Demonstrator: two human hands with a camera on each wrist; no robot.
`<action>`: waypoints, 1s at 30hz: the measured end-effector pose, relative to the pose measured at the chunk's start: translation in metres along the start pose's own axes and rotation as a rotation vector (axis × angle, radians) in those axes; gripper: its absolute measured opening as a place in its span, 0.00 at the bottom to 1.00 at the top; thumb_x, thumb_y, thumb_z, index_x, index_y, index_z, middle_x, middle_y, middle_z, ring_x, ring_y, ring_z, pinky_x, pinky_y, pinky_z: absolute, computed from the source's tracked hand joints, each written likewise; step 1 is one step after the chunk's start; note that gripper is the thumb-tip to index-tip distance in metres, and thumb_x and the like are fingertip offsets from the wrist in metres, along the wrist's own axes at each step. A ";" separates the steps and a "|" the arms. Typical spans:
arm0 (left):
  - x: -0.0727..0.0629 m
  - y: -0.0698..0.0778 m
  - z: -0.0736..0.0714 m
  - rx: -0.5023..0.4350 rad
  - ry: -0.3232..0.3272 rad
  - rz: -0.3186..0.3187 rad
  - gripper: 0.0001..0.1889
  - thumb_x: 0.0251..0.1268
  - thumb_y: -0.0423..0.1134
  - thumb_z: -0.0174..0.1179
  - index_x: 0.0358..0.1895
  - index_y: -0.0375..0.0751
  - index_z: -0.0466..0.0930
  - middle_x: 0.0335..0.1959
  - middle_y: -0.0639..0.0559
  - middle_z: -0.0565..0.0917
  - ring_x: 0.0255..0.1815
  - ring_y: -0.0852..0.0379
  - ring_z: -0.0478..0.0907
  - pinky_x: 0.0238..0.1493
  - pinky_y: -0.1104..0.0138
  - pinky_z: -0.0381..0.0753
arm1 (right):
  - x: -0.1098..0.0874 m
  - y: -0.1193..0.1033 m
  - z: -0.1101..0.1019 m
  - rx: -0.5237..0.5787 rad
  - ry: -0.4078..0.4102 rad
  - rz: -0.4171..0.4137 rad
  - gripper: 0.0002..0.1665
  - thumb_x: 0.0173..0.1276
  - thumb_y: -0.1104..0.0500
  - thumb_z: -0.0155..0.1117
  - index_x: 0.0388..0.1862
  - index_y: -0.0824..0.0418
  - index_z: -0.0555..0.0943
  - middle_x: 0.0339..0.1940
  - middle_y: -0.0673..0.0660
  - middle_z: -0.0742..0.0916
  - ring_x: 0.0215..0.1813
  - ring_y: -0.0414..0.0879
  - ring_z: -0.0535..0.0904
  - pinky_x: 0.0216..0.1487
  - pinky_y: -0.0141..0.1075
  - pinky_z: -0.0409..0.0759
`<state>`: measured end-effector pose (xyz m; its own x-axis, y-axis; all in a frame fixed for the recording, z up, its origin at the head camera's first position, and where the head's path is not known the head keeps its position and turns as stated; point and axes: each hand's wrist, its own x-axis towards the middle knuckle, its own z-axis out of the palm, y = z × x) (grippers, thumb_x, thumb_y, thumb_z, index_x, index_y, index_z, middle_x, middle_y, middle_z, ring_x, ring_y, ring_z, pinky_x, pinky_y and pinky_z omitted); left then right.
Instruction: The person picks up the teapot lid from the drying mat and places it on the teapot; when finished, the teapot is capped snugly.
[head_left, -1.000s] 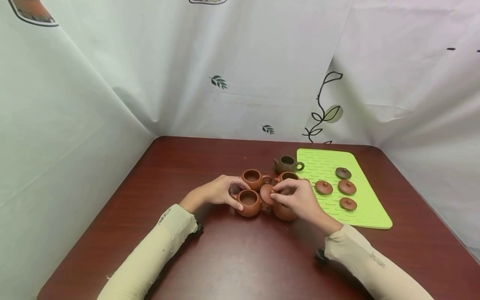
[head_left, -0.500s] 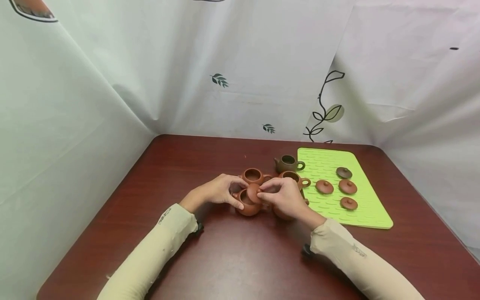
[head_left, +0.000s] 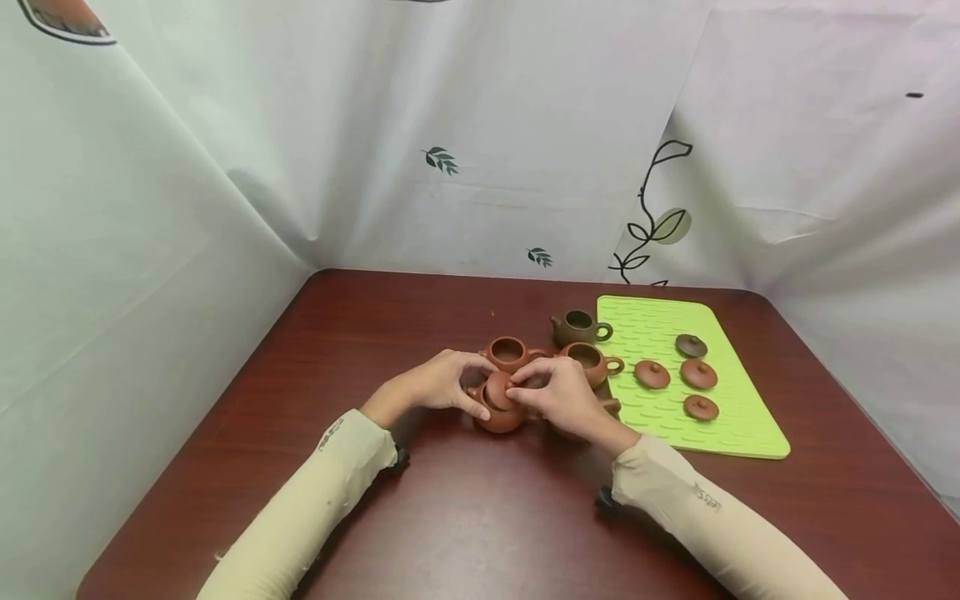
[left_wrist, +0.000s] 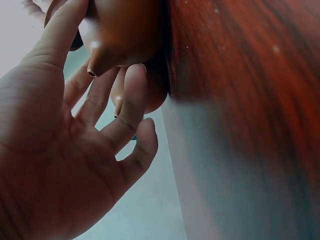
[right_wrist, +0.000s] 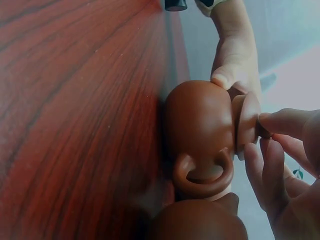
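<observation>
One upright teapot (right_wrist: 197,117), spout (left_wrist: 98,64) left, handle (right_wrist: 201,190) right, fingers (right_wrist: 286,121) pinching lid (right_wrist: 248,120)

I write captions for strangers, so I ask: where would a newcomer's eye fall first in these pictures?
Probably the bright-green rectangular mat at the right of the dark-red wooden table, bearing four round brownish lids. Next, mid-table, the right hand pinches a round reddish-brown lid at the mouth of a matching round teapot gripped by the left hand.

the right grip (head_left: 562,393) is now farther left; the round reddish-brown clay lid (head_left: 498,390), earlier right of the rounded reddish-brown clay teapot (head_left: 499,422), now lies over it.
</observation>
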<state>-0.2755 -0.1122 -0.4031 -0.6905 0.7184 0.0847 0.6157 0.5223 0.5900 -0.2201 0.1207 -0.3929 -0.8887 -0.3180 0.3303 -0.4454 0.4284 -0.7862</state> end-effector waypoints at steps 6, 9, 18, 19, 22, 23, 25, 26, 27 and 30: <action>0.001 0.001 0.000 0.003 -0.001 -0.007 0.34 0.44 0.53 0.80 0.58 0.48 0.81 0.53 0.58 0.83 0.53 0.57 0.79 0.55 0.62 0.76 | 0.001 -0.001 0.001 -0.057 -0.007 0.004 0.06 0.57 0.59 0.78 0.33 0.55 0.90 0.30 0.47 0.89 0.26 0.41 0.82 0.25 0.31 0.77; 0.002 0.001 0.001 0.014 0.005 0.001 0.34 0.45 0.53 0.79 0.57 0.48 0.81 0.53 0.57 0.83 0.54 0.57 0.78 0.57 0.61 0.75 | 0.002 0.000 0.003 -0.074 -0.006 -0.003 0.06 0.56 0.60 0.78 0.34 0.55 0.90 0.29 0.48 0.89 0.24 0.40 0.81 0.24 0.30 0.75; 0.001 0.002 0.003 0.010 0.001 0.006 0.32 0.45 0.52 0.79 0.57 0.48 0.81 0.53 0.57 0.83 0.53 0.58 0.78 0.56 0.62 0.75 | 0.003 0.003 0.010 -0.102 0.008 -0.024 0.05 0.56 0.61 0.78 0.33 0.57 0.90 0.30 0.49 0.89 0.24 0.42 0.80 0.25 0.30 0.76; 0.001 0.002 0.003 0.009 0.000 0.005 0.32 0.45 0.52 0.79 0.57 0.48 0.81 0.53 0.56 0.82 0.54 0.58 0.78 0.56 0.62 0.75 | 0.003 0.003 0.010 -0.104 0.008 -0.025 0.05 0.56 0.61 0.78 0.33 0.57 0.90 0.30 0.49 0.89 0.24 0.42 0.80 0.25 0.30 0.76; -0.001 0.001 0.003 -0.011 -0.006 -0.010 0.32 0.46 0.50 0.79 0.57 0.47 0.80 0.54 0.55 0.82 0.52 0.58 0.78 0.54 0.63 0.76 | 0.004 0.002 0.013 -0.105 0.001 -0.029 0.05 0.57 0.61 0.77 0.34 0.57 0.90 0.31 0.50 0.89 0.25 0.41 0.80 0.26 0.30 0.77; -0.001 0.001 0.003 -0.017 -0.010 -0.016 0.32 0.46 0.50 0.79 0.58 0.47 0.80 0.54 0.55 0.81 0.51 0.58 0.78 0.53 0.64 0.77 | 0.004 0.002 0.013 -0.106 -0.002 -0.030 0.05 0.57 0.61 0.77 0.34 0.57 0.90 0.31 0.50 0.89 0.25 0.41 0.81 0.26 0.30 0.77; -0.002 0.000 0.003 -0.038 -0.017 -0.028 0.32 0.47 0.49 0.79 0.58 0.47 0.80 0.55 0.54 0.81 0.50 0.59 0.79 0.50 0.65 0.77 | 0.004 0.003 0.015 -0.108 -0.006 -0.031 0.06 0.57 0.61 0.77 0.34 0.57 0.90 0.32 0.50 0.89 0.25 0.42 0.81 0.26 0.30 0.77; -0.002 0.000 0.003 -0.047 -0.021 -0.028 0.32 0.47 0.49 0.79 0.58 0.47 0.79 0.55 0.54 0.80 0.49 0.59 0.79 0.49 0.66 0.78 | 0.004 0.003 0.015 -0.108 -0.003 -0.031 0.06 0.57 0.61 0.77 0.34 0.57 0.90 0.32 0.50 0.89 0.25 0.42 0.81 0.26 0.30 0.77; -0.002 0.000 0.003 -0.053 -0.024 -0.021 0.32 0.48 0.48 0.79 0.58 0.46 0.79 0.55 0.53 0.80 0.48 0.59 0.79 0.49 0.66 0.78 | 0.004 0.004 0.015 -0.110 0.004 -0.030 0.06 0.57 0.62 0.77 0.34 0.57 0.90 0.32 0.50 0.89 0.24 0.43 0.81 0.25 0.30 0.77; -0.001 0.000 0.003 -0.064 -0.028 -0.002 0.32 0.49 0.48 0.78 0.59 0.45 0.79 0.55 0.52 0.80 0.47 0.59 0.79 0.48 0.67 0.79 | 0.003 0.005 0.016 -0.110 0.031 -0.035 0.06 0.56 0.62 0.78 0.34 0.57 0.90 0.31 0.51 0.88 0.23 0.44 0.80 0.25 0.30 0.75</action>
<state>-0.2734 -0.1119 -0.4052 -0.6804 0.7303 0.0612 0.5880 0.4941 0.6404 -0.2233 0.1087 -0.4046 -0.8747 -0.3085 0.3739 -0.4838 0.5086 -0.7123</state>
